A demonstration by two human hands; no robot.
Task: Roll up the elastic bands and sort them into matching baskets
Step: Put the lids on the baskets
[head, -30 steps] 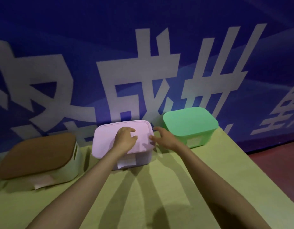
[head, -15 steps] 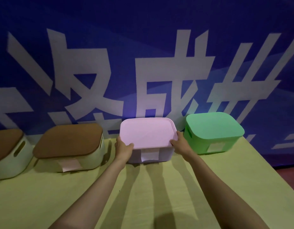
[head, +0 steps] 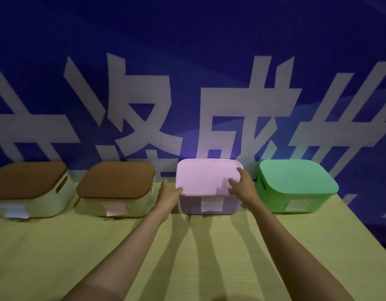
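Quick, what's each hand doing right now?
Left hand: thumb on the pink lid, grip cannot be told.
Right hand: open, fingers on the pink lid.

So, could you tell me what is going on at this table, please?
A person is working at the pink basket, third in a row of four lidded baskets on the table. Their left hand holds the front left corner of its pink lid, thumb on top; the right hand rests on the lid's right side. The lid is on. The two brown-lidded baskets and the green basket are closed too, and no elastic bands show.
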